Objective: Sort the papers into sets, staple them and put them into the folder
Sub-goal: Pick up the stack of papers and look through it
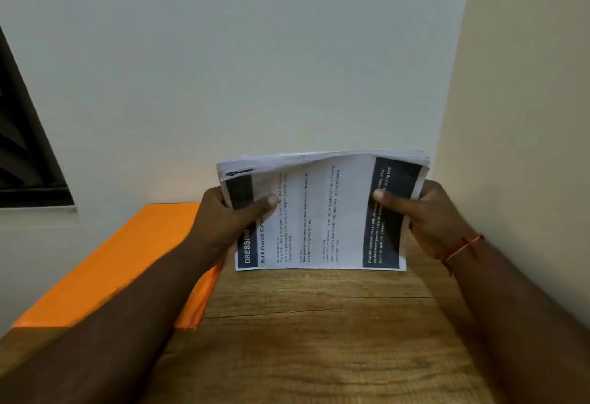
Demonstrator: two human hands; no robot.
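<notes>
A thick stack of printed papers [319, 212] stands on its long edge on the wooden table [319, 339], its printed face with dark header bands toward me. My left hand [230, 215] grips the stack's left end, thumb across the front sheet. My right hand [427, 215] grips the right end, thumb on the dark band. An orange folder [111, 263] lies flat on the table to the left, partly under my left forearm. No stapler is in view.
A pale wall rises right behind the table and another wall closes in on the right. A dark window frame [25, 148] sits at the far left. A red thread is tied round my right wrist [463, 248].
</notes>
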